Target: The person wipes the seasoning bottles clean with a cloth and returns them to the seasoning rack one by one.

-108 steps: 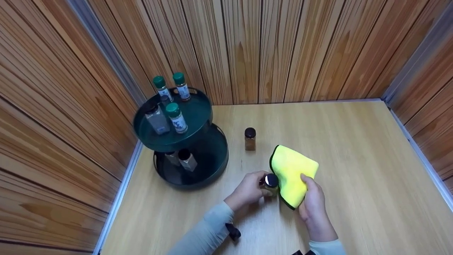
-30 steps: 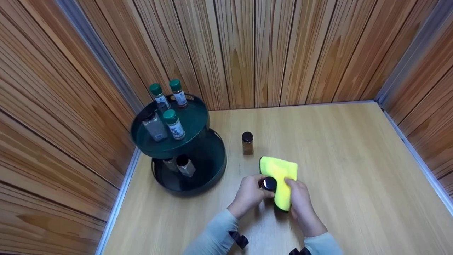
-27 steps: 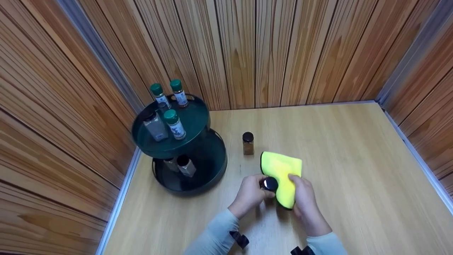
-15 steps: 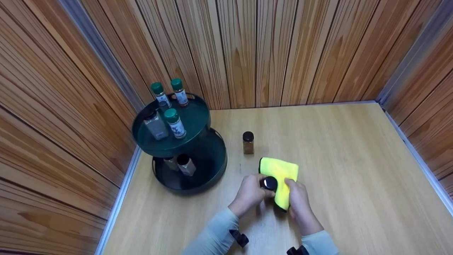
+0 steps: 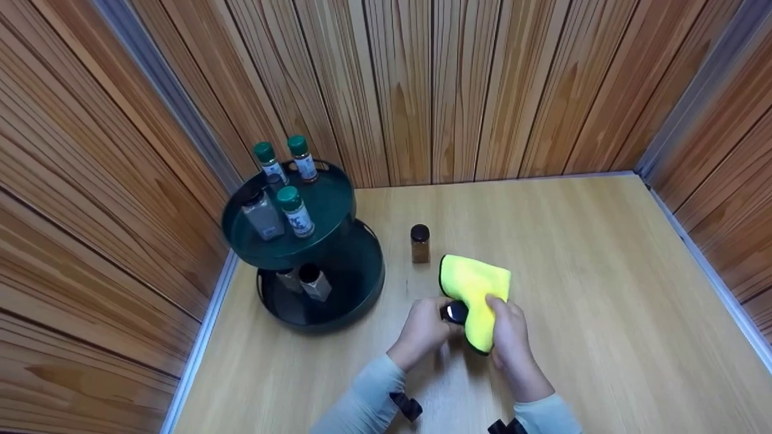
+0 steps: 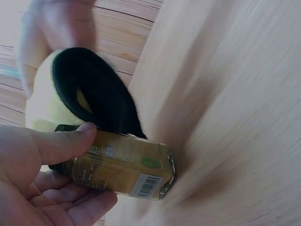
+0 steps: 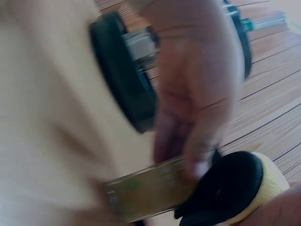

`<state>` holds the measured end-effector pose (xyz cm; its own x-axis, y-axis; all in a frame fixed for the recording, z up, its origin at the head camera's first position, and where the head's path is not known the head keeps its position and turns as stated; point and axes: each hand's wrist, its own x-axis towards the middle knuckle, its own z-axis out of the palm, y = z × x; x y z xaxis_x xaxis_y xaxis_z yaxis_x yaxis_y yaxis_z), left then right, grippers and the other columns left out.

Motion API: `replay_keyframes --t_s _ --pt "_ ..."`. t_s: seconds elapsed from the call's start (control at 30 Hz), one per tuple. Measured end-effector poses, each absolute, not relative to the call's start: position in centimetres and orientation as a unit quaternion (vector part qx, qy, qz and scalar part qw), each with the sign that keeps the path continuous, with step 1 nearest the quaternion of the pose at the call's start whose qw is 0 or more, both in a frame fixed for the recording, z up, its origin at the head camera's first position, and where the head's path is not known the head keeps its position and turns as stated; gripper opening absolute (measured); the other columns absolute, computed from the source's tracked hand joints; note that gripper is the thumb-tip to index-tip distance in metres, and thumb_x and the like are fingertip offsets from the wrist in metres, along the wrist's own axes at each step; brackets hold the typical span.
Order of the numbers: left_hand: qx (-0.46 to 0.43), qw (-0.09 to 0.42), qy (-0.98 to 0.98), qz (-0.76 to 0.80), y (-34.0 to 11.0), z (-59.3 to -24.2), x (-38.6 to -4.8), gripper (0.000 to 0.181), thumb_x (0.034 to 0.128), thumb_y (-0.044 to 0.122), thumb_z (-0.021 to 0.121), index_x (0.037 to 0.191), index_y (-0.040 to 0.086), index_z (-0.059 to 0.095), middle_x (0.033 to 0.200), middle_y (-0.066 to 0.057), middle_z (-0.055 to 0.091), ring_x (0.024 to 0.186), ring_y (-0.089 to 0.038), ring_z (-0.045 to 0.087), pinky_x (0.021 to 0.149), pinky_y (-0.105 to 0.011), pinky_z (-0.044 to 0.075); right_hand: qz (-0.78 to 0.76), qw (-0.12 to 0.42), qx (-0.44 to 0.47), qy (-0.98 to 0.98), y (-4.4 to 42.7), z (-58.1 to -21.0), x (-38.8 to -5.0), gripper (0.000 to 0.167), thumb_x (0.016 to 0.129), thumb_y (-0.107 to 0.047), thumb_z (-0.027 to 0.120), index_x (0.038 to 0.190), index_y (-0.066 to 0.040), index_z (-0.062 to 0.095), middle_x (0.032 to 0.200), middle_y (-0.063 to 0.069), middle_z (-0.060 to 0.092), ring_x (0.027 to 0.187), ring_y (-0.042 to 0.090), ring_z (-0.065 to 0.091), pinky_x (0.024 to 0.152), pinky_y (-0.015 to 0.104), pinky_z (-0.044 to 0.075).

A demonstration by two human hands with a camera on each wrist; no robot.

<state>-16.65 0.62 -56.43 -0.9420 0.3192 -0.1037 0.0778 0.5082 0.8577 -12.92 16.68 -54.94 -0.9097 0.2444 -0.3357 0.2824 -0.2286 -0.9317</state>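
Note:
A square glass spice jar (image 6: 124, 162) with a black cap is held between thumb and fingers of my left hand (image 5: 422, 331). Brown-yellow contents, a barcode label and a green mark show through its side in the left wrist view. My right hand (image 5: 512, 343) grips a bright yellow cloth (image 5: 473, 280) with a dark edging, its thumb on top. The cloth lies against the jar at its cap end and hides part of the cap in the head view. Its dark underside (image 7: 230, 186) curls over the jar in the right wrist view.
A two-tier dark green round rack (image 5: 322, 232) stands at the left. Its upper tier bears several jars, such as a green-capped one (image 5: 295, 211); black-capped jars (image 5: 315, 282) stand below. Another black-capped spice jar (image 5: 420, 244) stands upright on the wooden table (image 5: 573, 259). Wood-panelled walls enclose the table.
Since the earliest frame, the cloth and right hand have moved left, closer in over the jar. Over the last second the cloth shifts back and forth against the cap. Both grips stay the same.

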Motion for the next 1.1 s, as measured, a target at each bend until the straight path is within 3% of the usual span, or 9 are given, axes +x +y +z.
replay_keyframes --t_s 0.23,0.53,0.67,0.83,0.93,1.1 --pt "0.083 0.168 0.851 0.491 0.3 -56.1 -16.9 0.044 0.0767 0.008 0.089 0.118 0.013 0.076 0.114 -0.002 0.075 0.110 -0.021 0.067 0.101 -0.040 0.053 -0.749 0.036 0.235 0.619 16.4 -57.7 -13.5 0.034 0.107 -0.025 0.045 0.121 0.004 0.054 0.091 0.003 0.061 0.083 0.015 0.059 0.074 0.028 0.051" --pt "0.093 0.154 0.846 0.501 0.4 -56.2 -16.8 0.040 0.0755 -0.001 0.086 0.108 0.022 0.079 0.102 0.010 0.075 0.102 -0.011 0.067 0.098 -0.036 0.054 -0.780 0.010 0.216 0.587 16.8 -54.4 -13.6 0.035 0.105 -0.023 0.048 0.123 0.007 0.052 0.092 0.003 0.061 0.082 0.016 0.061 0.072 0.029 0.053" --pt "0.095 0.151 0.851 0.493 0.4 -56.1 -16.8 0.038 0.0754 0.002 0.088 0.107 0.021 0.079 0.102 0.010 0.075 0.104 -0.015 0.069 0.098 -0.037 0.054 -0.782 -0.010 0.215 0.585 16.9 -56.6 -13.4 0.034 0.106 -0.025 0.047 0.120 0.005 0.054 0.090 0.002 0.063 0.081 0.016 0.062 0.072 0.029 0.054" --pt "0.100 0.150 0.858 0.481 0.3 -55.9 -16.9 0.035 0.0763 0.009 0.090 0.109 0.016 0.079 0.107 0.000 0.077 0.107 -0.021 0.069 0.097 -0.037 0.054 -0.763 0.013 0.232 0.603 16.7 -58.6 -13.3 0.031 0.106 -0.024 0.046 0.117 0.003 0.056 0.089 0.002 0.063 0.081 0.015 0.061 0.074 0.029 0.053" --pt "0.097 0.156 0.855 0.484 0.3 -55.9 -16.8 0.037 0.0773 0.008 0.089 0.111 0.017 0.078 0.109 0.001 0.076 0.107 -0.021 0.069 0.098 -0.037 0.054 -0.753 0.022 0.232 0.615 16.6 -57.7 -13.3 0.033 0.106 -0.024 0.046 0.119 0.004 0.055 0.089 0.003 0.061 0.081 0.016 0.060 0.073 0.029 0.052" --pt "0.120 0.146 0.846 0.499 0.4 -56.1 -16.7 0.038 0.0759 0.000 0.086 0.107 0.020 0.078 0.102 0.009 0.076 0.107 -0.021 0.070 0.097 -0.034 0.055 -0.779 -0.010 0.218 0.588 16.6 -54.9 -12.9 0.036 0.105 -0.023 0.048 0.123 0.007 0.052 0.093 0.004 0.060 0.083 0.017 0.061 0.073 0.029 0.053"
